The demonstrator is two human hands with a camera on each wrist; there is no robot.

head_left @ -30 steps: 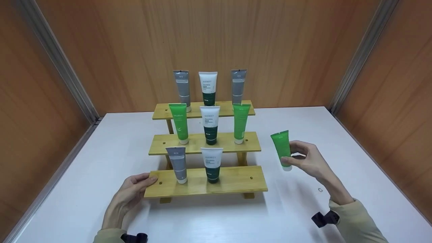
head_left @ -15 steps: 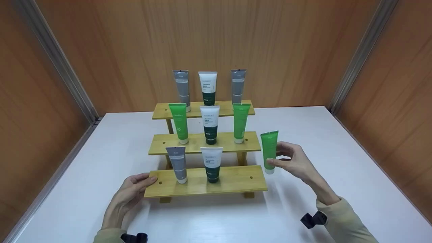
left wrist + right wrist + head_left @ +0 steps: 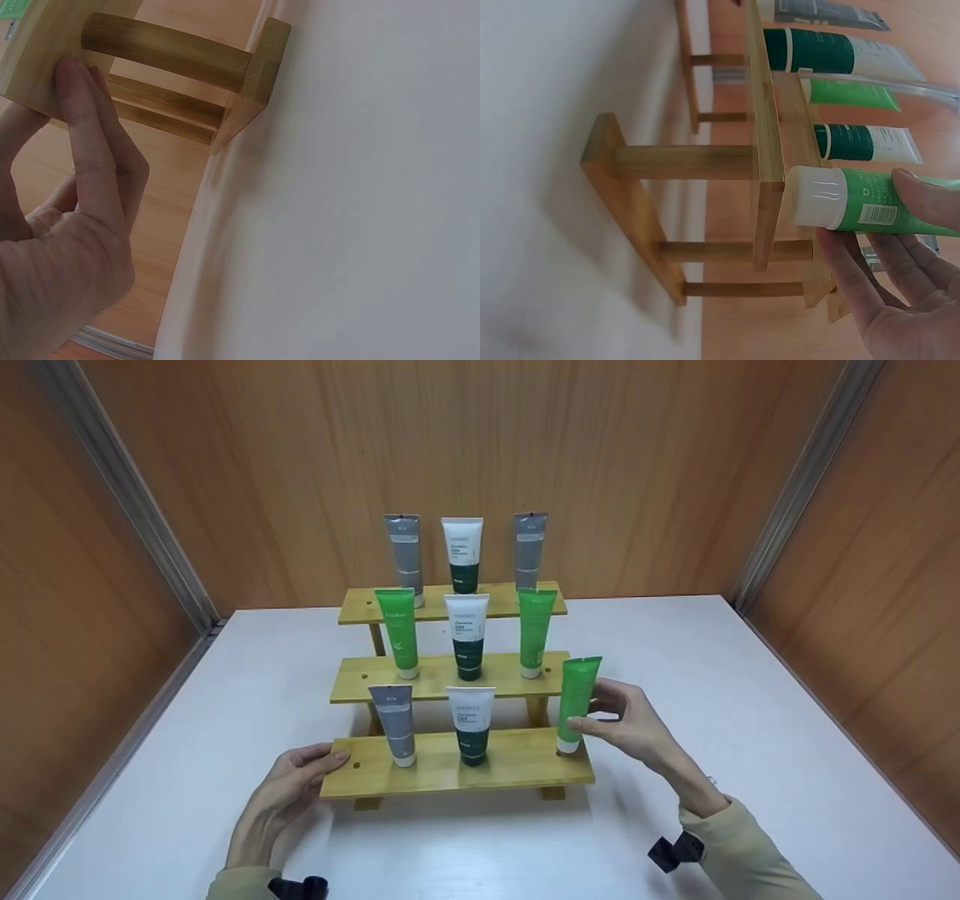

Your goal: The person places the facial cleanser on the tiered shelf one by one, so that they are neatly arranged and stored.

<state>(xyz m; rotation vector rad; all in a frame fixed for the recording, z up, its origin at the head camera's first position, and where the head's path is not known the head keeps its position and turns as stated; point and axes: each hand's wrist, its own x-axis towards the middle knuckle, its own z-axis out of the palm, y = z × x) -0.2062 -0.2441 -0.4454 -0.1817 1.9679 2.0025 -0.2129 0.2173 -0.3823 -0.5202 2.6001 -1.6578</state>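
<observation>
My right hand [image 3: 630,726] pinches a green tube [image 3: 577,697] near its white cap, thumb in front and fingers behind. The tube stands nearly upright, its cap right at the right end of the lowest shelf [image 3: 517,765]. In the right wrist view the white cap [image 3: 817,196] is close over the shelf's end. My left hand [image 3: 289,787] grips the left end of that shelf, thumb on top; the left wrist view shows fingers [image 3: 86,150] curled under the board. On the same shelf stand a grey tube [image 3: 395,724] and a white-and-dark-green tube [image 3: 472,720].
The middle shelf [image 3: 352,682] bears two green tubes [image 3: 398,630] [image 3: 535,630] around a white-and-green one [image 3: 468,634]. Two grey tubes [image 3: 406,551] [image 3: 529,551] flank another white-and-green tube [image 3: 462,551] on top. Wooden walls [image 3: 600,472] enclose the white table [image 3: 750,712].
My right hand has carried the green tube leftward and slightly down, from beside the stand to the right end of the lowest shelf. My left hand has stayed in place.
</observation>
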